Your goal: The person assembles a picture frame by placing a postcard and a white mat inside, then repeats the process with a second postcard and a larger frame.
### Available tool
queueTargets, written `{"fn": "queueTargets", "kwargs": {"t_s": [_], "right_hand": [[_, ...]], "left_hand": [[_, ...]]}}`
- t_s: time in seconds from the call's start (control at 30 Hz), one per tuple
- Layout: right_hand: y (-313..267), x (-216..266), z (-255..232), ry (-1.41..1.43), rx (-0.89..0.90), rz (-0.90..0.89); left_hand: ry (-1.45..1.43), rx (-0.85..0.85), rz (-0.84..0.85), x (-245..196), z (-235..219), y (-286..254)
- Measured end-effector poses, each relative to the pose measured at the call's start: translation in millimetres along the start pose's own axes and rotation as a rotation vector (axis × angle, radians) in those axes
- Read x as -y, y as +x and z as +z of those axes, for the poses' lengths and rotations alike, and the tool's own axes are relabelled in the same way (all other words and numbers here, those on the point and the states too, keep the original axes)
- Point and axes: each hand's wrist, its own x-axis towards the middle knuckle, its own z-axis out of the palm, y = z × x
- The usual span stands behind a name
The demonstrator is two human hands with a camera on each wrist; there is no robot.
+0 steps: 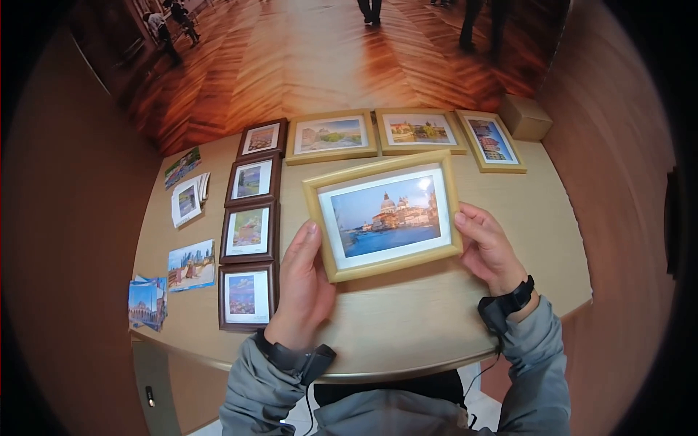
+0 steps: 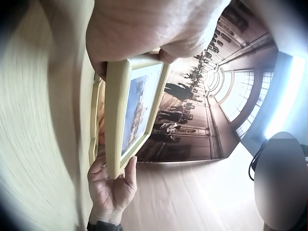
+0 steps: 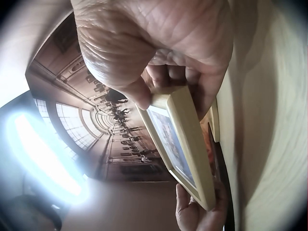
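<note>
Head view: both hands grip the light frame (image 1: 385, 214), left hand (image 1: 302, 280) on its lower-left edge, right hand (image 1: 487, 247) on its right edge, lifted over the table (image 1: 436, 320). Seven frames already lie beyond the hands; looks like this one isn't placed yet.

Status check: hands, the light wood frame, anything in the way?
Left hand and right hand grip the light wood frame by its ends, tilted above the table. Nothing blocking.
</note>
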Motion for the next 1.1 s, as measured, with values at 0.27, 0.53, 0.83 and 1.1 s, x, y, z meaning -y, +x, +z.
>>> {"fn": "queueTargets", "kwargs": {"t_s": [0.27,0.53,0.83,1.1], "right_hand": [[1.0,-1.7,-1.9,0.011,0.020,0.012],[2.9,0.0,4.8,-0.026,-0.006,0.013],[7.2,-6.0,-1.9,-0.130,-0.060,0.105],[6.1,-5.5,3.2,-0.194,-0.143,0.201]], "left_hand": [[0.039,0.001,0.021,1.3,-3.2,0.4],[0.045,-0.019,0.024,1.5,-2.8,0.5],[0.135,-0.201,-0.031,3.2,-3.1,4.7],[0.255,-0.330,-0.111,0.4,-2.1,4.7]]}}
